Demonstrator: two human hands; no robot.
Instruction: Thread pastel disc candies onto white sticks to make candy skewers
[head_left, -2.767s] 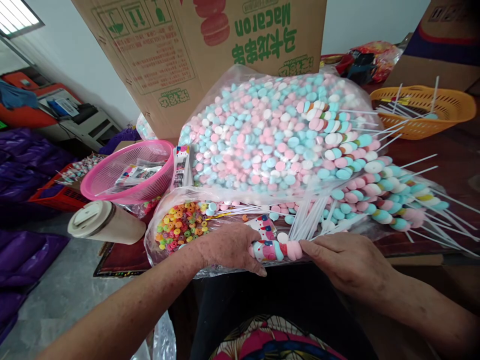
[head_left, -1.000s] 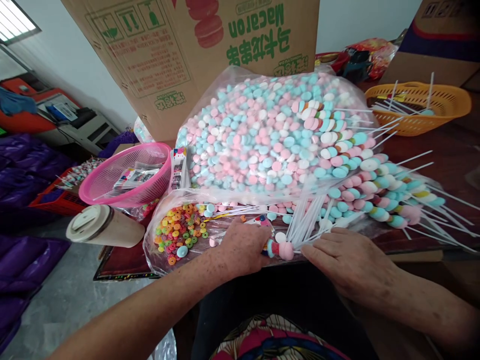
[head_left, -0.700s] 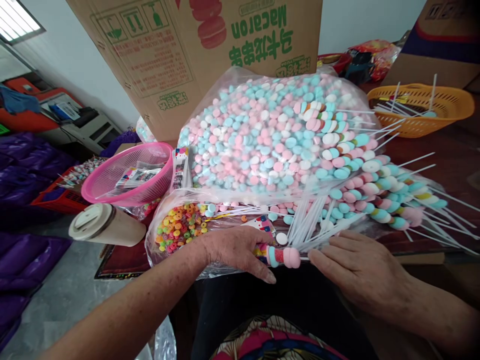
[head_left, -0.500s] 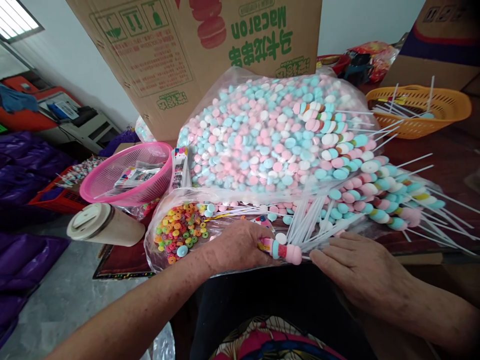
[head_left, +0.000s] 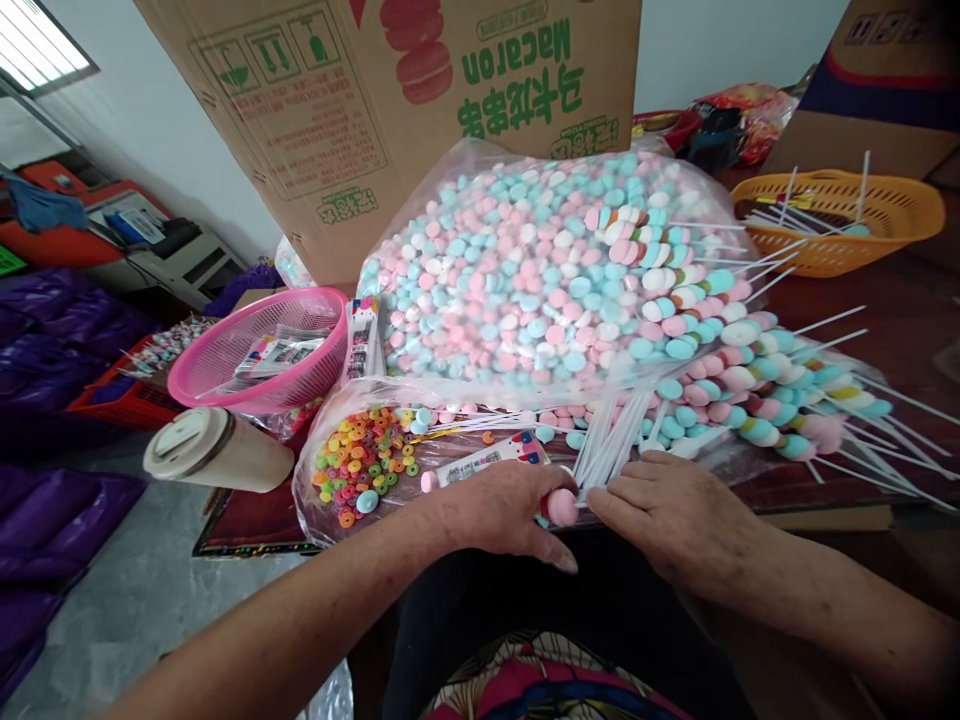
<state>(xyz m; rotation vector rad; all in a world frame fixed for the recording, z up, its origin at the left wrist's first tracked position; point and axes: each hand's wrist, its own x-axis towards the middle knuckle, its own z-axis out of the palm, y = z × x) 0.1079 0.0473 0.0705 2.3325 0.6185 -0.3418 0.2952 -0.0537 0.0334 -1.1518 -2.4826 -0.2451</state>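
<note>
Candy skewer [head_left: 561, 507] now mostly hidden under left hand [head_left: 502, 510], only pink end showing; fingers wrapped on it. Right hand [head_left: 667, 515] pinches stick, grip closed.

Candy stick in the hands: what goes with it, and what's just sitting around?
In use: left hand, right hand, pink candy, white sticks, bag of pastel candies, ring candies.
Lying about: pink basket, orange basket, cup, Macaron box.

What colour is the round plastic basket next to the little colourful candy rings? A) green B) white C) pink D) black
C: the round mesh plastic basket to the left of the small multicoloured candy rings is bright pink.
</note>
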